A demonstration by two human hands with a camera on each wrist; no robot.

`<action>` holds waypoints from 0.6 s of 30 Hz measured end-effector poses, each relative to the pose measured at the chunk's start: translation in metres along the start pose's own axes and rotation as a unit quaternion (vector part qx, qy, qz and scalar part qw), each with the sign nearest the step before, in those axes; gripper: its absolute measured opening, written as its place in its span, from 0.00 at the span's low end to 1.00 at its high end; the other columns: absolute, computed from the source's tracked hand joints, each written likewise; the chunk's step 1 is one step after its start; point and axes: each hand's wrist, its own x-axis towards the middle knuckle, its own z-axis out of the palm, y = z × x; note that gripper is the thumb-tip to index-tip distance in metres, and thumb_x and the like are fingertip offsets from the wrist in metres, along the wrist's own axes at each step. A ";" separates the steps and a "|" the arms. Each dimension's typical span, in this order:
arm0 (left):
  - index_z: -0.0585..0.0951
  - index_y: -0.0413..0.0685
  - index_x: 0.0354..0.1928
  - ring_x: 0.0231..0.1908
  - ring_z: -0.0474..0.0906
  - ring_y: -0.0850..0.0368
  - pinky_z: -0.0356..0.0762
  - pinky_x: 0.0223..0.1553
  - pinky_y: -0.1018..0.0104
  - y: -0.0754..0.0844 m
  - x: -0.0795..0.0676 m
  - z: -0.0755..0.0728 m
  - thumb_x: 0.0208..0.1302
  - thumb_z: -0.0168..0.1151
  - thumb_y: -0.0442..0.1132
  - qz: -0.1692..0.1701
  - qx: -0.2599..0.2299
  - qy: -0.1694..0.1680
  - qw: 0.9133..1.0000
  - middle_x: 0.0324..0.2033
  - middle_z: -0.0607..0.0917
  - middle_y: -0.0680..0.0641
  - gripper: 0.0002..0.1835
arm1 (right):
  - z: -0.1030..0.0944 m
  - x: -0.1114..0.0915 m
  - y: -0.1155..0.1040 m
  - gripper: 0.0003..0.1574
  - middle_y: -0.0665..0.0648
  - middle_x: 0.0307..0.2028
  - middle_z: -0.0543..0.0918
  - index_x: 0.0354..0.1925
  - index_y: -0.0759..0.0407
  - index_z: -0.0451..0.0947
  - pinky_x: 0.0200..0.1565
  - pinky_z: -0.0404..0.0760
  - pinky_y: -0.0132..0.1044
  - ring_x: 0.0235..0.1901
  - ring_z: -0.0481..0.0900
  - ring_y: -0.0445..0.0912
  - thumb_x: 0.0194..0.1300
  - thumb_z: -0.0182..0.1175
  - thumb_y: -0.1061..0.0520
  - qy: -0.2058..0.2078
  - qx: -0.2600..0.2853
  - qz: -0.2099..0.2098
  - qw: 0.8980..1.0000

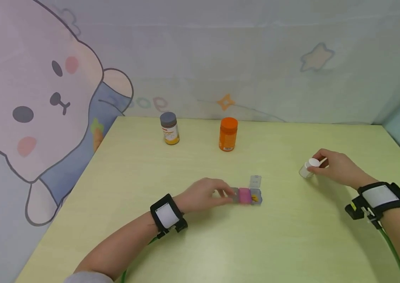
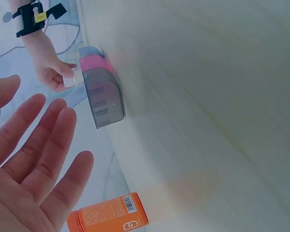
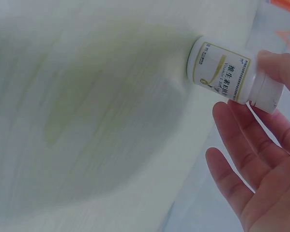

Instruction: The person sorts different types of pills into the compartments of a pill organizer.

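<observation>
Pill box (image 1: 244,195): long axis left to right, right-end lid (image 1: 255,181) open, yellow contents (image 1: 254,197) visible. White bottle (image 1: 306,171): right of and beyond the pill box, roughly upright, pinched near its cap by the right hand (image 1: 343,169). Left hand (image 1: 205,194), nearer the pill box: at its left end, fingers loosely parted, holding nothing; contact not determinable. Pale tabletop (image 1: 200,251); orange bottle (image 1: 228,135) beyond the pill box, printed backdrop (image 1: 185,59) behind.
</observation>
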 end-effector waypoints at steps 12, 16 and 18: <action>0.73 0.52 0.55 0.47 0.70 0.63 0.65 0.43 0.75 -0.010 0.014 -0.003 0.60 0.56 0.54 -0.032 0.097 0.008 0.995 0.49 0.76 0.54 0.23 | 0.019 0.003 -0.051 0.23 0.59 0.45 0.74 0.47 0.60 0.72 0.43 0.69 0.53 0.46 0.70 0.55 0.61 0.56 0.46 0.139 -0.051 -0.116 0.982; 0.71 0.54 0.57 0.47 0.68 0.66 0.66 0.41 0.75 -0.014 0.034 0.005 0.57 0.55 0.61 -0.043 0.154 -0.025 0.987 0.50 0.74 0.56 0.29 | 0.046 0.003 -0.081 0.13 0.51 0.38 0.77 0.42 0.55 0.74 0.36 0.74 0.44 0.37 0.76 0.47 0.60 0.58 0.52 0.143 -0.036 -0.205 0.968; 0.71 0.54 0.57 0.45 0.67 0.67 0.66 0.38 0.76 -0.012 0.042 0.009 0.56 0.55 0.63 -0.038 0.177 -0.042 0.983 0.49 0.74 0.57 0.31 | 0.058 0.003 -0.090 0.12 0.49 0.38 0.77 0.42 0.54 0.73 0.35 0.75 0.43 0.36 0.76 0.44 0.59 0.59 0.53 0.119 -0.018 -0.224 0.967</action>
